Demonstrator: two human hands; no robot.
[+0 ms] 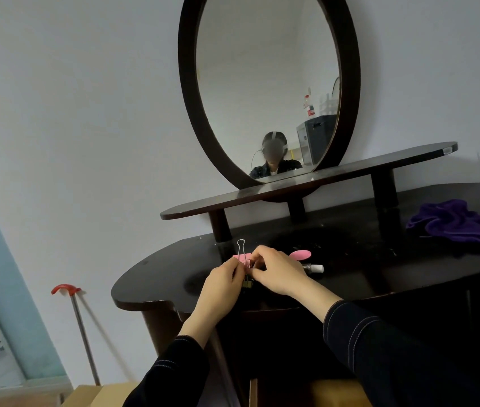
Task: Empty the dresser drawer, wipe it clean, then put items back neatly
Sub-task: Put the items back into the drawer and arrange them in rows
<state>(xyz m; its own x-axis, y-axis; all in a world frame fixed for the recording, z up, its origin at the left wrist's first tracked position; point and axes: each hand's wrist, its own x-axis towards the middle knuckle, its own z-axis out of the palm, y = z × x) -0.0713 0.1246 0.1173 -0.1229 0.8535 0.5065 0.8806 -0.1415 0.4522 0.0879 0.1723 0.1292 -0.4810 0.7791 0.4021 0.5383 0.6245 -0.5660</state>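
Drawer [335, 390]: lying open below the desk [159, 277], pale wood showing.
Left hand [221, 284]: its grip pinching the pink clip [243, 257] above the desk.
Right hand [277, 271]: its grip pinching the same clip, fingertips meeting the left's.
Bottle [315, 268]: lying just beside the right hand.
Cloth [453, 223]: lying bunched at the desk's far right.
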